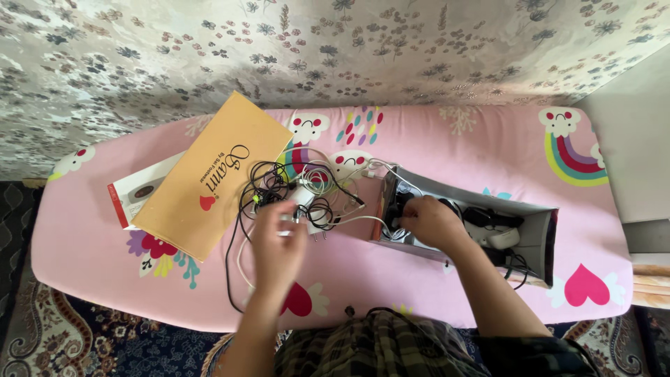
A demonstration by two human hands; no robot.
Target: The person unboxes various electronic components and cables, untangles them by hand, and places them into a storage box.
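Cables [307, 192], black and white, lay in a loose tangle on the pink, rainbow-printed board cover [474, 150] in front of me. My left hand [278, 241] rested on the near edge of the tangle, blurred, fingers curled around what looked like a small white plug, though I could not tell how firmly it was gripped. My right hand [431, 222] reached into the open end of a grey shoebox [537, 230] lying on its side, palm down over dark cords and a white charger inside; whether its fingers had closed on anything was hidden. An orange box lid [209, 174] lay just left of the tangle, partly over a white card [136, 192]. As I judged it, pulling one cord could have dragged the whole knot along, and loops trailing toward the near edge might have slid off the board.
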